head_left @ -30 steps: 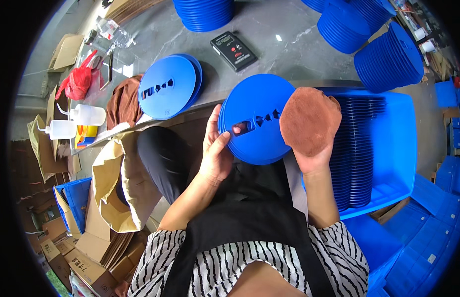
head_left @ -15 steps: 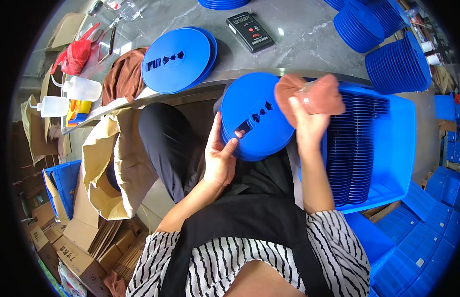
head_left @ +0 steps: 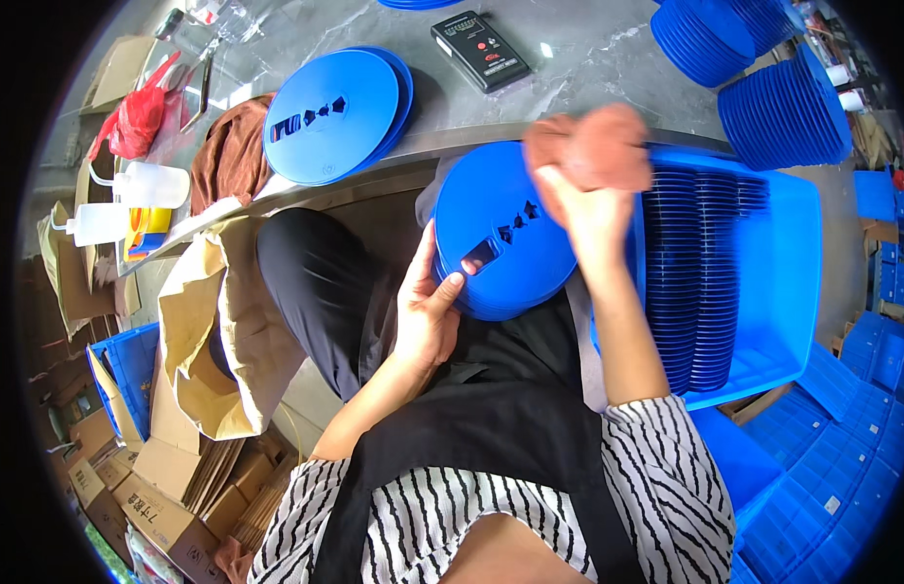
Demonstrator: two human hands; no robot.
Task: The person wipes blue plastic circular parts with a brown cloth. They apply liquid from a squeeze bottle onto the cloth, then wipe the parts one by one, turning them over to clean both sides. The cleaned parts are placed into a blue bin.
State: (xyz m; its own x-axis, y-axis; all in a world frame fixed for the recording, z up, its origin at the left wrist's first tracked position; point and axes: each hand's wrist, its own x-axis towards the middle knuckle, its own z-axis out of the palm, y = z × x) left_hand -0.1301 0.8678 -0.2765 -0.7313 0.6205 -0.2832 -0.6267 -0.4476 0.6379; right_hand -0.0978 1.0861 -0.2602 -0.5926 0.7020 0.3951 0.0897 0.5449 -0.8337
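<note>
My left hand [head_left: 429, 307] grips the lower left edge of a blue plastic reel disc [head_left: 496, 258], thumb on its face. The round disc has a long slot and small star-like cutouts; layered edges below suggest several discs together, tilted above my lap. A reddish-brown cloth [head_left: 598, 146] is bunched in my right hand [head_left: 590, 209], at the disc's upper right edge. The cloth is smeared by motion, and whether it touches the disc cannot be told. Similar blue discs [head_left: 330, 112] lie in a small pile on the table's front edge.
At my right, a blue tub [head_left: 778, 292] holds rows of blue discs. More disc stacks [head_left: 783, 107] and a black handheld meter [head_left: 481, 51] are on the grey table [head_left: 569, 78]. To the left are squeeze bottles [head_left: 150, 185], a brown cloth [head_left: 228, 156] and a paper sack [head_left: 248, 331].
My right hand and the cloth have moved up and left, toward the far edge of the disc. The left hand keeps its grip, nearly still. The whole view has shifted slightly.
</note>
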